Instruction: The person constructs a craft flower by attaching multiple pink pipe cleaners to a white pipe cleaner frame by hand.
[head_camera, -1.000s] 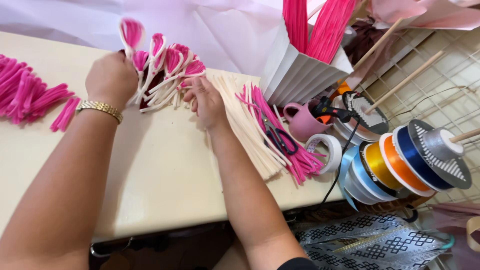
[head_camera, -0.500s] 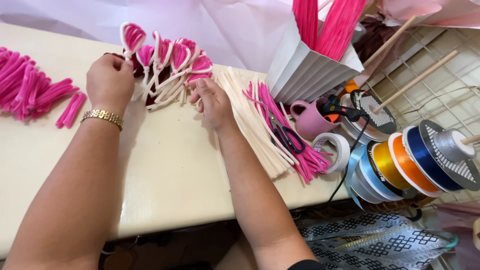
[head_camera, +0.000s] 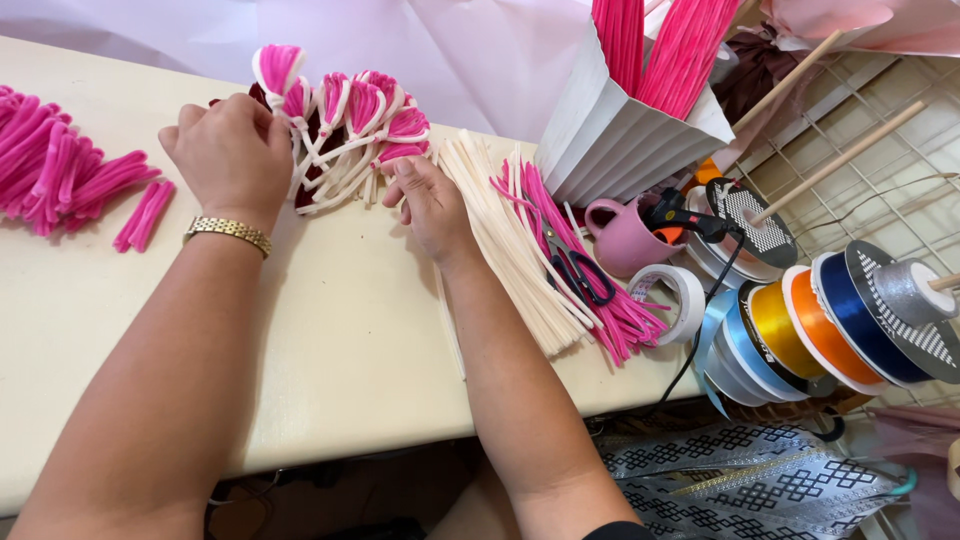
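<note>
My left hand (head_camera: 232, 155) is closed around the stems of a bunch of pink-and-white pipe-cleaner petals (head_camera: 345, 115), holding them down on the cream table (head_camera: 330, 340). A gold watch sits on that wrist. My right hand (head_camera: 430, 200) rests just right of the bunch, fingers curled at the lower white stems. Whether it grips a stem is hidden by the fingers. A row of cream pipe cleaners (head_camera: 510, 245) lies right of that hand.
Short pink pipe-cleaner pieces (head_camera: 65, 170) lie at the far left. Black scissors (head_camera: 575, 270) rest on pink stems. A white pleated box (head_camera: 625, 130) holds tall pink stems. A pink mug (head_camera: 625, 235), tape roll (head_camera: 670, 295) and ribbon spools (head_camera: 830, 325) crowd the table's right edge.
My left hand has lowered the petal bunch toward the table and shifted slightly right. My right hand stays beside the stems.
</note>
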